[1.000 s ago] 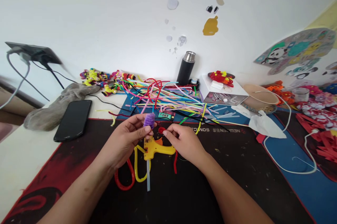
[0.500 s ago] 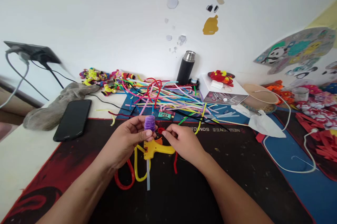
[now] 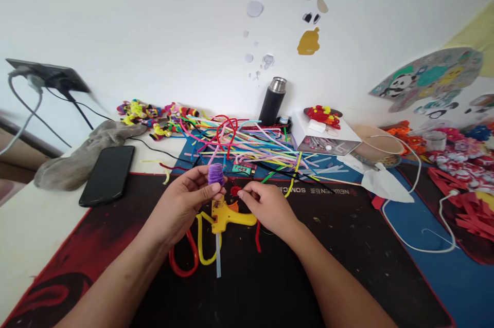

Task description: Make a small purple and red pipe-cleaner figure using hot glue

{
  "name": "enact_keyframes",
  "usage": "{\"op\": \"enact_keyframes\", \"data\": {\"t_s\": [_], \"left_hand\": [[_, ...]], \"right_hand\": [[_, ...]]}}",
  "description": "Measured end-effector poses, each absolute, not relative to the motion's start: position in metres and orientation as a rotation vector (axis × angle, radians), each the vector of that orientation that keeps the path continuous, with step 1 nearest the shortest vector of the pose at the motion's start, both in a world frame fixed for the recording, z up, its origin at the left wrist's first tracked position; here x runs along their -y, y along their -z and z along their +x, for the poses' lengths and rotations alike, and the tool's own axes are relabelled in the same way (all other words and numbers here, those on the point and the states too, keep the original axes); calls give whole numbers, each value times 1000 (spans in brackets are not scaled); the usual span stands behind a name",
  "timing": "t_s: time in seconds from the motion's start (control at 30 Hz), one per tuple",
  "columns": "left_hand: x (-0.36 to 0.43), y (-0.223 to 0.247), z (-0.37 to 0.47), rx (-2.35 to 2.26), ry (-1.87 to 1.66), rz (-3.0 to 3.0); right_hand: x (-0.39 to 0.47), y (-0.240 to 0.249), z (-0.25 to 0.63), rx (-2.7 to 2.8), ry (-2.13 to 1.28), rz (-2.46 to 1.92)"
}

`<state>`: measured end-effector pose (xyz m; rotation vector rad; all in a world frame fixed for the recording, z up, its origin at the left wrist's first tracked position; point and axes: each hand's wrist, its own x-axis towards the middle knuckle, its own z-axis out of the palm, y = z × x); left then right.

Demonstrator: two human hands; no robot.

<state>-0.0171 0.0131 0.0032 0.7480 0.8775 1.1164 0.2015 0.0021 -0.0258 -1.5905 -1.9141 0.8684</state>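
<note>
a soft pinch should keep the purple roll (image 3: 216,174) round
left hand (image 3: 186,197) pinches it; right hand (image 3: 270,206) pinches a red bit (image 3: 234,191) at four o'clock from the roll.

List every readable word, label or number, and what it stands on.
"NEWMEN", probably, on the dark mat
"SOMIC", probably, also on the mat; blurred
Characters between them: too blurred to read
Green card: any print too small to read
</note>
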Motion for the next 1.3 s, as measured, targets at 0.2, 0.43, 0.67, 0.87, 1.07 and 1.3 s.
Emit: {"op": "enact_keyframes", "data": {"t_s": [0.2,0.43,0.67,0.87,1.07,1.3], "left_hand": [[-13,-1,-19,-881,-1151,741],[-14,-4,-18,-890,-1164,735],[-17,-2,-19,-906,-1179,719],[-21,-2,-23,-941,-1216,730],[-21,-5,-22,-962,-1222,733],[-22,-3,-25,-971,-1253,736]], "right_hand": [[-2,26,199,1973,-804,-1613],[-3,23,198,1998,-717,-1654],[7,15,205,1952,-660,-1517],[18,8,199,2447,-505,-1360],[23,11,189,2628,-415,-1416],[19,6,185,2556,-547,-1417]]}}
